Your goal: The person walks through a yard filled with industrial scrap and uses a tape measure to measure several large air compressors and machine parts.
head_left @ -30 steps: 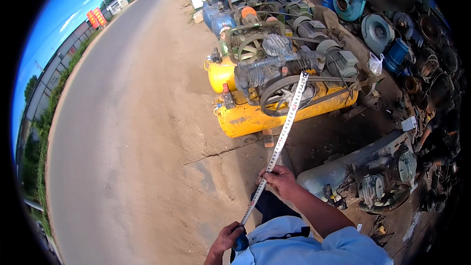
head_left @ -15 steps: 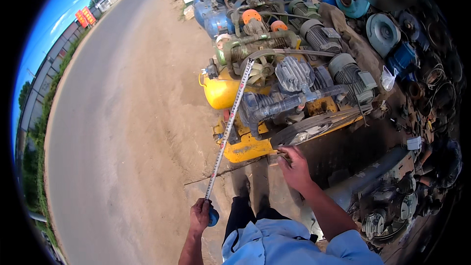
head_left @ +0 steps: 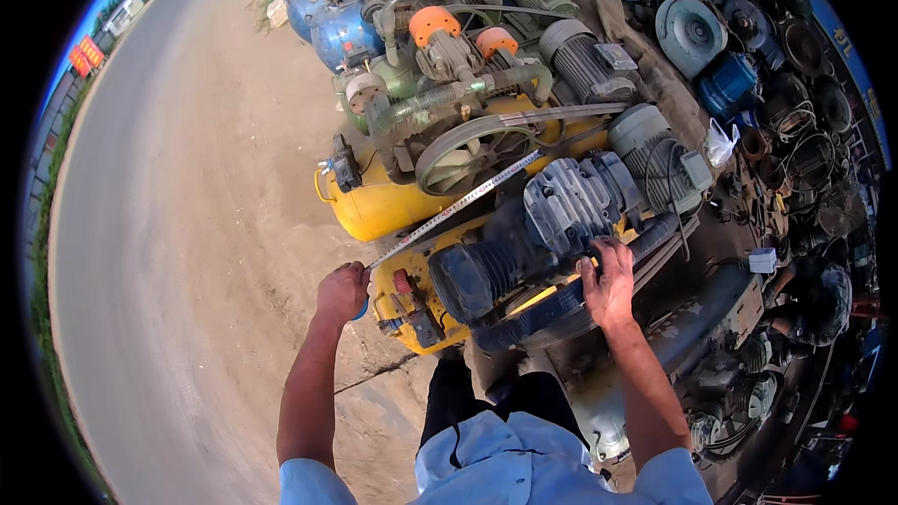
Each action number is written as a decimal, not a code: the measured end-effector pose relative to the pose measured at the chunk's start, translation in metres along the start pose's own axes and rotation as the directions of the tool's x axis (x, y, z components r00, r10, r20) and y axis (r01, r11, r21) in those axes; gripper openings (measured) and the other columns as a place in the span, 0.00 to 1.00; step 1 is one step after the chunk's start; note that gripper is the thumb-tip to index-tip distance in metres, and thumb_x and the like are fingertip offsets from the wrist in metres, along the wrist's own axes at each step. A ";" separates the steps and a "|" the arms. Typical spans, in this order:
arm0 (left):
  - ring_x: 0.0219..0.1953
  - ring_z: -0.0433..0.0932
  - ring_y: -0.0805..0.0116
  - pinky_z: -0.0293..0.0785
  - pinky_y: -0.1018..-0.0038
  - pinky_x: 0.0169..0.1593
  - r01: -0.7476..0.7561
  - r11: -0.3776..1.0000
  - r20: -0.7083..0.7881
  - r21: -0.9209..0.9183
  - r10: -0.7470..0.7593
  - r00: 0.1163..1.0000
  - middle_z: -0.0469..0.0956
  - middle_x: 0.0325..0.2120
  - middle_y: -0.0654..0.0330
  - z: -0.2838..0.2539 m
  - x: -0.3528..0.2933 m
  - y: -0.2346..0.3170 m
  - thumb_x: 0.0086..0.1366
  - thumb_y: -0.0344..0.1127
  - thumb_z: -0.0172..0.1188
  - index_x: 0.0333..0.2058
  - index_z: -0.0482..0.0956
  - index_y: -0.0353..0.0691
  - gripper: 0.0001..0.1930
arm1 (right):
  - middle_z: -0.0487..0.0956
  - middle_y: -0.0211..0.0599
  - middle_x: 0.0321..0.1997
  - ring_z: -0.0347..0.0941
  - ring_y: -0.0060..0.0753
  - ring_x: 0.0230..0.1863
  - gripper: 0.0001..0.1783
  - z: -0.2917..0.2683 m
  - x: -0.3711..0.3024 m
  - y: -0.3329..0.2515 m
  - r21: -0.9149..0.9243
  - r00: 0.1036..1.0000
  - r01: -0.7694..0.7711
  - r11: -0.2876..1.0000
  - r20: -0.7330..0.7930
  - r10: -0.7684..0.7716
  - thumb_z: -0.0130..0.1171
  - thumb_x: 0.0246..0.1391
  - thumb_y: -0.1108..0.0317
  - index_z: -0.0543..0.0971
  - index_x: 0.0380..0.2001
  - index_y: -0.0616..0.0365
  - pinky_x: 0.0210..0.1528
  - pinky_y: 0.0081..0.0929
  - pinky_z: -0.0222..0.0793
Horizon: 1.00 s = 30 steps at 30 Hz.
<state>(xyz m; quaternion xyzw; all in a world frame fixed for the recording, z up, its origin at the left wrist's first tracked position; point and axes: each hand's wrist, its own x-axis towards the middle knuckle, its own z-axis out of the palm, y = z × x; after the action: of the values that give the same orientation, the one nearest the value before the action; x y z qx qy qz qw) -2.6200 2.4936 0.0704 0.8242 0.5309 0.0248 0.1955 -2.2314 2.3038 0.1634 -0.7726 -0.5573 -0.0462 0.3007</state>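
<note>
My left hand (head_left: 344, 295) is closed around a tape measure (head_left: 361, 310), whose blue case shows only at its edge below my fingers. Its pale blade (head_left: 445, 215) runs out up and to the right, over a yellow air compressor, toward the spoked belt wheel (head_left: 473, 155). On the near compressor sit a ribbed grey cylinder head (head_left: 567, 208) and a dark finned cylinder (head_left: 468, 279). My right hand (head_left: 610, 286) is over the lower right of that head, thumb apart from the loosely bent fingers and nothing seen in it. Whether the fingertips touch the metal I cannot tell.
Behind stand more compressors with orange caps (head_left: 436, 24), a blue tank (head_left: 344, 30) and grey electric motors (head_left: 589, 58). Blower housings (head_left: 690, 34) and scrap parts crowd the right. Sandy ground (head_left: 253, 187) and a paved road (head_left: 140, 178) lie left.
My left hand has risen with the tape measure, and the blade now slants more to the right across the compressor. My right hand has moved up and right to the cylinder head. The view has shifted.
</note>
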 end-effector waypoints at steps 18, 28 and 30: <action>0.35 0.77 0.48 0.73 0.56 0.38 0.071 0.996 0.097 0.053 -0.076 0.992 0.78 0.29 0.49 0.050 0.145 -0.036 0.67 0.45 0.47 0.31 0.77 0.40 0.15 | 0.73 0.52 0.46 0.66 0.57 0.51 0.16 0.034 -0.001 0.014 -0.005 0.997 -0.001 1.000 -0.075 0.000 0.50 0.39 0.76 0.77 0.36 0.61 0.54 0.48 0.61; 0.36 0.75 0.46 0.71 0.57 0.38 0.057 0.998 -0.020 -0.011 -0.057 0.998 0.77 0.32 0.50 0.068 0.139 -0.047 0.67 0.44 0.48 0.32 0.76 0.38 0.15 | 0.73 0.51 0.46 0.66 0.57 0.51 0.15 0.036 -0.002 0.018 -0.001 0.997 0.009 1.000 -0.079 -0.009 0.49 0.40 0.75 0.77 0.35 0.60 0.55 0.48 0.60; 0.36 0.75 0.46 0.71 0.58 0.38 0.039 0.999 -0.034 -0.025 -0.040 0.999 0.76 0.32 0.50 0.073 0.139 -0.048 0.67 0.44 0.48 0.32 0.76 0.38 0.15 | 0.73 0.51 0.47 0.65 0.56 0.52 0.14 0.037 -0.002 0.019 -0.014 0.998 0.017 1.000 -0.067 -0.018 0.49 0.44 0.74 0.77 0.36 0.60 0.56 0.48 0.59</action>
<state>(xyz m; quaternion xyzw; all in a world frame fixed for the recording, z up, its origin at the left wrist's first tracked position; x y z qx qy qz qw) -2.5828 2.6126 -0.0366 0.8105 0.5501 0.0415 0.1969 -2.2248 2.3173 0.1247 -0.7677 -0.5532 -0.0785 0.3138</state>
